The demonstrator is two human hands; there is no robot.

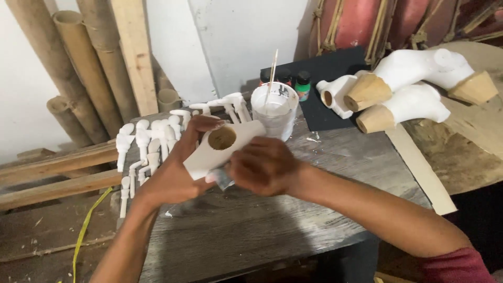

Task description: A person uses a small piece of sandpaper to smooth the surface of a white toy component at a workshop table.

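Note:
My left hand (175, 173) grips a white-painted wooden piece (222, 147) with a round brown hole in its upper face, holding it just above the grey wooden table (251, 230). My right hand (264, 166) is closed on a small grey scrap, perhaps sandpaper (223, 179), pressed against the lower side of that piece. Behind the hands stands a white cup of paint (276, 108) with a thin stick (271, 73) standing in it.
Several small white carved parts (152, 139) lie in rows at the table's far left. Small paint bottles (302, 84) stand on a black sheet (335, 68). Larger white pieces with bare wooden ends (414, 86) rest at right. Bamboo poles (78, 57) lean on the wall.

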